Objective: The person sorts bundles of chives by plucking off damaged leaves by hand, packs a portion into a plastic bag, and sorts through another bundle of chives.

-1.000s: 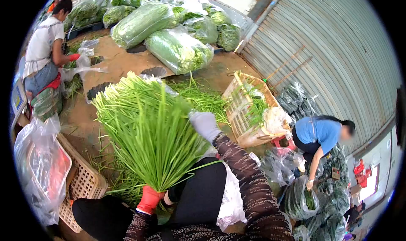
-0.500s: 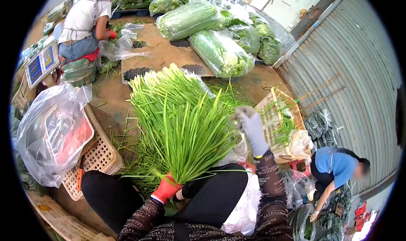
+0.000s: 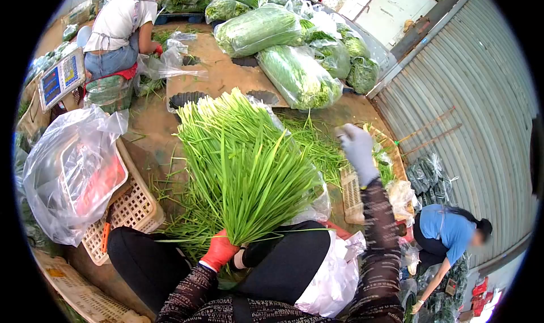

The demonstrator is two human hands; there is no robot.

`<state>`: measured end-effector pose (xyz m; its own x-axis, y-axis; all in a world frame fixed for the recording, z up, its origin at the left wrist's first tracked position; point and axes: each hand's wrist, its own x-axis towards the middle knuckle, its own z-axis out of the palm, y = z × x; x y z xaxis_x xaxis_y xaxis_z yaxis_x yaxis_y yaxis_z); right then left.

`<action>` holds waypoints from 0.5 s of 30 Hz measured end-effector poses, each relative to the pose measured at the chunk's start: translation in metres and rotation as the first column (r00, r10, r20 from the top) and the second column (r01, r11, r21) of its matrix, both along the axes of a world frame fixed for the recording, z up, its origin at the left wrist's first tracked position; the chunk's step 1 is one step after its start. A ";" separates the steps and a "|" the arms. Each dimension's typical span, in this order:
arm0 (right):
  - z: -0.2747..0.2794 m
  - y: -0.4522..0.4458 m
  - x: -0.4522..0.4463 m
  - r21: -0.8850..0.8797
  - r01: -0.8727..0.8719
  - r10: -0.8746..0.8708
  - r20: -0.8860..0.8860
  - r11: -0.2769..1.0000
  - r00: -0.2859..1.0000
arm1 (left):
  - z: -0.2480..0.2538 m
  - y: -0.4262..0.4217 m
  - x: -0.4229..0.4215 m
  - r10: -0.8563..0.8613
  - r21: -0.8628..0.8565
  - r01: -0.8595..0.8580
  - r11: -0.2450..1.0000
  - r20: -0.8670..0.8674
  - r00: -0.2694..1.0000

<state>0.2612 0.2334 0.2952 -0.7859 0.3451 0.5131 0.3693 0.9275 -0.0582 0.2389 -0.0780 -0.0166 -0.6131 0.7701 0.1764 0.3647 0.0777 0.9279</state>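
Beige crate [image 3: 352, 199] behind right hand [image 3: 360, 148]: blurred, cannot tell state. Far: two large bundles [image 3: 303, 78]. Left hand [image 3: 220, 251]: clamped on stalks [image 3: 249, 178].

Greens [image 3: 243, 175] between crate [image 3: 136, 207] at left, basket [image 3: 352, 201] at right

Two gloved hands show, a left hand [image 3: 220, 251] and a right hand [image 3: 358, 153], with one bunch of greens [image 3: 249, 192]. There are two other people, a worker in white [image 3: 120, 25] and a worker in blue [image 3: 447, 228]. Crates number three: a left crate [image 3: 133, 209] bearing one orange handle [image 3: 105, 238], a lower-left crate [image 3: 85, 292], a right crate [image 3: 352, 198]. Two long bags [image 3: 300, 76] lie at the right edge of one board [image 3: 221, 75]. One scale [image 3: 61, 79] and two sticks [image 3: 428, 124] show.
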 end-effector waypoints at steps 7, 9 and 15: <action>-0.015 -0.125 0.010 -0.840 -0.031 0.474 0.274 0.541 0.837 | 0.006 0.006 0.001 0.043 -0.078 -0.046 0.996 -0.040 0.998; -0.041 -0.119 0.002 -0.948 -0.047 0.323 0.061 0.315 0.945 | 0.005 0.006 0.002 0.026 -0.028 -0.027 0.999 -0.013 1.000; -0.084 -0.077 -0.028 -0.921 0.240 -0.028 0.244 0.305 0.969 | 0.006 0.003 0.001 0.015 -0.115 -0.014 0.993 0.009 1.000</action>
<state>0.2329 0.1568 0.2107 -0.7036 0.6161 -0.3540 0.5838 0.2173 -0.7823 0.2396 -0.0750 -0.0104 -0.6258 0.7758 0.0806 0.3533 0.1898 0.9161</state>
